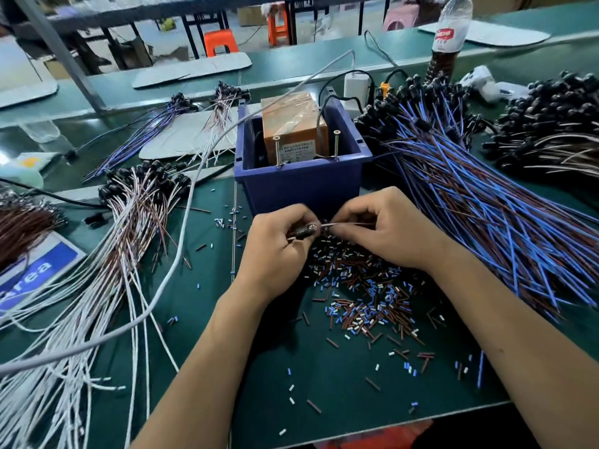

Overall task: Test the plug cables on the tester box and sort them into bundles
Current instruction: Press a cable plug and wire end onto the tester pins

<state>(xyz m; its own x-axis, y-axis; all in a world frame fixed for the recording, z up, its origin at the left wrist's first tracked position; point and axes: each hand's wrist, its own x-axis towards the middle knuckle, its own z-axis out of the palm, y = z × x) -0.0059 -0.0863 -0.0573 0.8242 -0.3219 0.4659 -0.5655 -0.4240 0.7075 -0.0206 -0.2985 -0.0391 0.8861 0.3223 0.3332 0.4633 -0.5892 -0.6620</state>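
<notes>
Two hands met just in front of the blue bin [301, 186] — the left hand [278, 244] gripped a black plug [303, 231], the right hand [382, 228] pinched its thin wire [343, 224]. Left lay a blue sign [39, 270] reading "rea". Behind, the taped tester box [291, 128] sat in the bin.

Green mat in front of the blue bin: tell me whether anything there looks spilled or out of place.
Yes. Short cut bits of wire insulation, brown, blue and white, lie scattered loose over the green mat, heaped thickest under the hands and thinning toward the near edge. They look like uncollected offcuts, not sorted stock.
</notes>
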